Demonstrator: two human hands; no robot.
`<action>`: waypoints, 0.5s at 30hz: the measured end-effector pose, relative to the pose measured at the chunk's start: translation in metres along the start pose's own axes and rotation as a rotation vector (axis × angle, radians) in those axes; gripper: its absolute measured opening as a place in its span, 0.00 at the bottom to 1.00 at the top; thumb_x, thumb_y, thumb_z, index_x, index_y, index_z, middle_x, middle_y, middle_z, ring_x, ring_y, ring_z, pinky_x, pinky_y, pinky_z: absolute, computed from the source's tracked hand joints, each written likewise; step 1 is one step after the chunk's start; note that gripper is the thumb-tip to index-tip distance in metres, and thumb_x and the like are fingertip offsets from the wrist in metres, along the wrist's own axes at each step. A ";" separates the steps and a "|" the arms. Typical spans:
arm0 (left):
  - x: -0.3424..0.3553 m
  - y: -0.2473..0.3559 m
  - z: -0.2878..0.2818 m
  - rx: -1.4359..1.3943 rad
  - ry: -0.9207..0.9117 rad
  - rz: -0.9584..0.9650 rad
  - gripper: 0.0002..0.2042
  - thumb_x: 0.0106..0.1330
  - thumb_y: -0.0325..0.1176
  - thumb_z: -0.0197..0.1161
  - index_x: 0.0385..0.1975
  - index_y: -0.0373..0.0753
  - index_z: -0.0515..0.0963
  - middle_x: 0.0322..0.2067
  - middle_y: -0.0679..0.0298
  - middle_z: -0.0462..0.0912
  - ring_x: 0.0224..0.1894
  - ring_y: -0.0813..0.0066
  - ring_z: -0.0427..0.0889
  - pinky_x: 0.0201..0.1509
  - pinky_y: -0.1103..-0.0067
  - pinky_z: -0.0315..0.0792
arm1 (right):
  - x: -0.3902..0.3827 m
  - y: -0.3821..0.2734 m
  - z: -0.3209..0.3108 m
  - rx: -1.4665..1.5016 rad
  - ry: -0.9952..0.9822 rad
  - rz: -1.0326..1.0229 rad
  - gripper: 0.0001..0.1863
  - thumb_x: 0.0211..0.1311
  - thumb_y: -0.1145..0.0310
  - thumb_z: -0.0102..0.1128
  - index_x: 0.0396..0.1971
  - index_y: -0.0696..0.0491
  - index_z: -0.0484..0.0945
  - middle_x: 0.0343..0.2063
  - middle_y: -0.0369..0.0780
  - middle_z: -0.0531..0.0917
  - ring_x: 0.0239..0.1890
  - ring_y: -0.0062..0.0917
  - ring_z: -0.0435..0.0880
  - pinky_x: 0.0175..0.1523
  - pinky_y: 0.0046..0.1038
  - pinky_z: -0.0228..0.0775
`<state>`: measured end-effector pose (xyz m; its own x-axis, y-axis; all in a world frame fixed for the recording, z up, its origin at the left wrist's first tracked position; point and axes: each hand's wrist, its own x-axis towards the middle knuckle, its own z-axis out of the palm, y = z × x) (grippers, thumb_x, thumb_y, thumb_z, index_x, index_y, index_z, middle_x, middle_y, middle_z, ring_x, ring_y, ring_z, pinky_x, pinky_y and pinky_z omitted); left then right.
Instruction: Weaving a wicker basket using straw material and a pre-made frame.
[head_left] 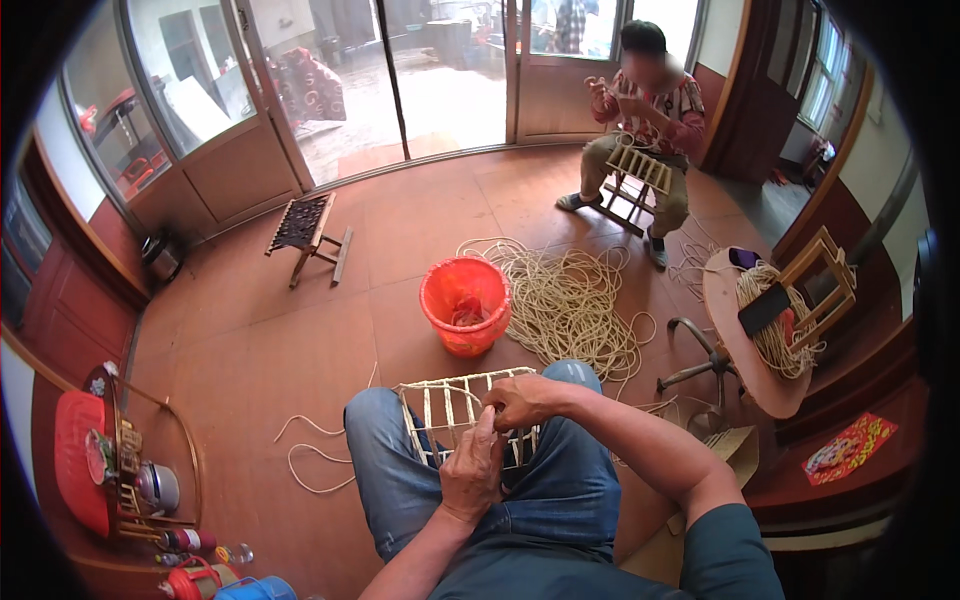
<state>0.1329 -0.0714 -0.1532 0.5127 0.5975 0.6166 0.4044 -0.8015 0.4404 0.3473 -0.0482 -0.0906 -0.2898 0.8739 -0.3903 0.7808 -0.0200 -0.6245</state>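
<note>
Head view: I see my left hand (472, 468) and right hand (518, 400) both pinched on cord at a small wooden stool frame (462, 412) resting on my lap, mid-weave by my judgement. Next likely calls for pulling slack from the rope pile (572, 300) beside the orange bucket (465, 303).

My left hand (472, 470): forearm rising from my lap, back of hand up, fingers pinched on a strand at the frame (440, 400). My right hand (522, 400): arm bent at the elbow, reaching across, fingers curled over the frame's top edge.
</note>
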 end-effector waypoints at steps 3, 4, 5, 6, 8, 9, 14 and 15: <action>0.002 0.003 -0.002 0.016 -0.047 -0.040 0.27 0.73 0.32 0.72 0.71 0.39 0.75 0.42 0.57 0.87 0.37 0.58 0.90 0.38 0.68 0.84 | -0.001 0.001 0.001 0.030 0.019 -0.035 0.21 0.60 0.55 0.64 0.43 0.57 0.88 0.38 0.54 0.90 0.44 0.52 0.89 0.51 0.48 0.79; 0.004 0.002 -0.003 0.005 -0.008 -0.017 0.26 0.74 0.31 0.71 0.70 0.40 0.75 0.42 0.56 0.87 0.38 0.58 0.90 0.37 0.68 0.83 | -0.001 0.001 0.001 0.017 0.015 -0.020 0.21 0.61 0.55 0.63 0.43 0.57 0.88 0.38 0.54 0.90 0.45 0.52 0.90 0.51 0.48 0.79; 0.007 0.003 -0.003 0.006 0.005 -0.022 0.25 0.74 0.31 0.71 0.69 0.40 0.76 0.43 0.56 0.87 0.38 0.58 0.90 0.37 0.67 0.83 | 0.000 0.002 0.001 0.027 0.028 -0.020 0.21 0.61 0.55 0.63 0.43 0.57 0.88 0.38 0.54 0.90 0.45 0.52 0.90 0.51 0.48 0.79; 0.009 0.003 -0.004 0.005 0.010 -0.002 0.24 0.74 0.30 0.70 0.68 0.39 0.77 0.43 0.56 0.88 0.38 0.58 0.90 0.38 0.68 0.83 | 0.000 0.002 0.001 0.021 0.009 -0.024 0.21 0.62 0.55 0.62 0.43 0.57 0.88 0.38 0.54 0.90 0.45 0.52 0.90 0.51 0.48 0.79; 0.012 0.004 -0.005 0.000 -0.002 0.026 0.24 0.74 0.29 0.70 0.68 0.39 0.77 0.44 0.56 0.88 0.40 0.58 0.90 0.40 0.68 0.84 | 0.000 0.003 0.002 0.027 0.024 -0.048 0.21 0.63 0.54 0.61 0.43 0.57 0.88 0.38 0.54 0.90 0.45 0.52 0.89 0.51 0.48 0.80; 0.012 0.005 -0.005 0.017 -0.058 0.017 0.24 0.74 0.29 0.70 0.68 0.39 0.77 0.44 0.56 0.87 0.41 0.57 0.90 0.42 0.68 0.84 | 0.001 0.004 0.002 0.023 0.031 -0.055 0.21 0.63 0.55 0.61 0.43 0.57 0.88 0.38 0.54 0.90 0.45 0.52 0.90 0.51 0.48 0.80; 0.009 0.003 -0.004 -0.003 -0.009 0.035 0.24 0.73 0.27 0.70 0.68 0.39 0.77 0.45 0.55 0.87 0.45 0.56 0.89 0.47 0.67 0.84 | 0.001 0.006 0.003 -0.008 0.052 -0.088 0.20 0.65 0.56 0.62 0.44 0.56 0.89 0.38 0.53 0.91 0.44 0.51 0.90 0.51 0.48 0.79; 0.007 0.001 -0.003 0.015 -0.025 0.033 0.23 0.73 0.27 0.70 0.68 0.39 0.77 0.45 0.55 0.87 0.46 0.56 0.89 0.49 0.67 0.84 | 0.003 0.007 0.003 -0.009 0.032 -0.071 0.19 0.65 0.56 0.63 0.44 0.56 0.89 0.38 0.52 0.91 0.44 0.50 0.90 0.50 0.47 0.79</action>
<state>0.1345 -0.0676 -0.1461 0.5446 0.5709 0.6144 0.3979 -0.8207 0.4100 0.3502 -0.0474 -0.0979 -0.3269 0.8882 -0.3227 0.7637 0.0471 -0.6439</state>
